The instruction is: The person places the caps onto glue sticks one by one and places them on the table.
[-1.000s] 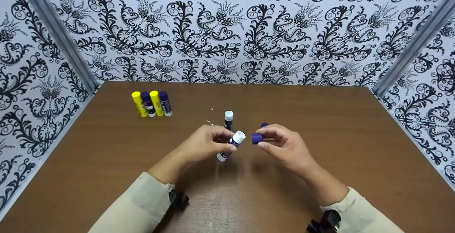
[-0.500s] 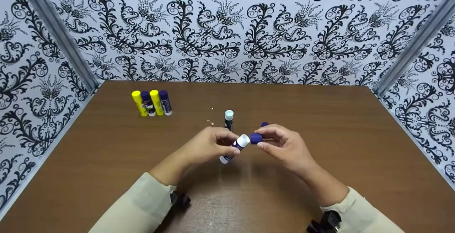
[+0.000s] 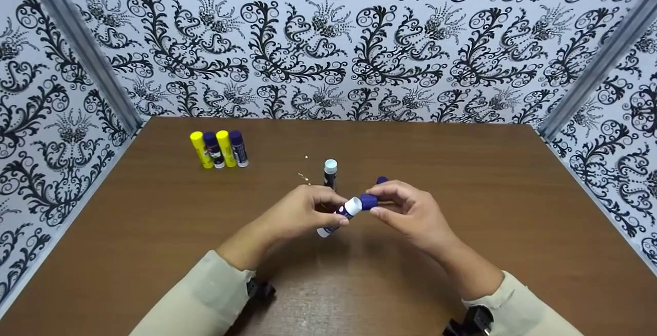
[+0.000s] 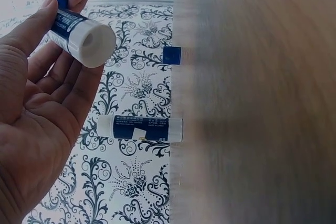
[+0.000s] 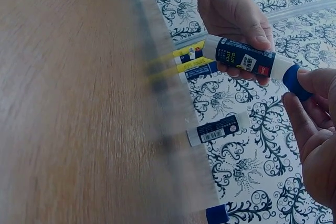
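My left hand (image 3: 295,213) grips a dark blue and white glue stick (image 5: 244,56), tilted above the table with its white top toward the right. Between the thumb and fingers of my right hand (image 3: 410,213) is a blue cap (image 5: 297,82). The cap meets the white top of the glue stick at an angle; how far it is on I cannot tell. Behind my left hand an uncapped glue stick (image 3: 330,172) stands upright on the table. Another blue cap (image 3: 382,179) sits just beyond my right fingers, partly hidden by them in the head view.
At the back left of the brown table (image 3: 462,156) several capped glue sticks stand in a row, among them a yellow one (image 3: 201,150) and a purple-capped one (image 3: 238,149). Small pale bits (image 3: 304,177) lie left of the upright stick. Patterned walls (image 3: 328,43) enclose the table.
My left hand has brought the glue stick right and slightly down, tilting it more, until its top meets the cap. My right hand has shifted slightly left and tipped the cap.
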`<state>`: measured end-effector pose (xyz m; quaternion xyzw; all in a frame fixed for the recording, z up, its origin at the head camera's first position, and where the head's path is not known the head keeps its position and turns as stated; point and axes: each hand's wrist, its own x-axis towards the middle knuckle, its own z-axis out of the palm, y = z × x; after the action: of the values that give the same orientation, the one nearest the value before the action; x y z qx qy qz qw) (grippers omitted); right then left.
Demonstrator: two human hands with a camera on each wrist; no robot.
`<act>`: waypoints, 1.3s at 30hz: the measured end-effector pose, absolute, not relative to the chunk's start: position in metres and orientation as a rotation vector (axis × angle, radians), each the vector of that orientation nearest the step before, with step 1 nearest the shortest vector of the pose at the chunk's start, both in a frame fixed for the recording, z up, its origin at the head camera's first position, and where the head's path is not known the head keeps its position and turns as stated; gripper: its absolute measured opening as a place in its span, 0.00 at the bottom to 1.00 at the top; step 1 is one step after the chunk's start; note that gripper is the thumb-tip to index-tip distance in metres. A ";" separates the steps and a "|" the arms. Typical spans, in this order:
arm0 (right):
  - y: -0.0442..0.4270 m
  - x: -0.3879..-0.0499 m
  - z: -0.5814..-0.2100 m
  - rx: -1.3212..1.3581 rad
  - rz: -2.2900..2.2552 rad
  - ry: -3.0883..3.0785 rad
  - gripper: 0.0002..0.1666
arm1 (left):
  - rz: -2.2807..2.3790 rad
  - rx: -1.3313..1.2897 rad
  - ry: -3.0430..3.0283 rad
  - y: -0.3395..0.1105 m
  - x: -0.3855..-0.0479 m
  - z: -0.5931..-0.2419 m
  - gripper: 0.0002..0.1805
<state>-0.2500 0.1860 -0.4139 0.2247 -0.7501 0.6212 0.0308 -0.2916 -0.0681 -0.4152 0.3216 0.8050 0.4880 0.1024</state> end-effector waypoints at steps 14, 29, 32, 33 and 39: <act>0.186 -0.250 -0.416 0.737 1.856 -2.316 0.18 | 1.396 1.053 2.407 -0.068 -0.292 -0.415 0.13; 0.185 -0.250 -0.417 0.761 1.791 -2.346 0.18 | 1.381 1.104 2.445 -0.067 -0.291 -0.415 0.12; 0.185 -0.250 -0.417 0.755 1.775 -2.364 0.18 | 1.382 1.107 2.442 -0.068 -0.291 -0.414 0.11; 0.185 -0.249 -0.417 0.754 1.770 -2.370 0.18 | 1.379 1.108 2.442 -0.068 -0.291 -0.414 0.11; 0.185 -0.249 -0.418 0.751 1.765 -2.386 0.19 | 1.355 1.125 2.453 -0.068 -0.290 -0.413 0.11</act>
<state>-0.2490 0.1847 -0.4181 0.2451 -0.7787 0.5761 0.0404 -0.2898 -0.0681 -0.4126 0.3718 0.8108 0.4479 0.0606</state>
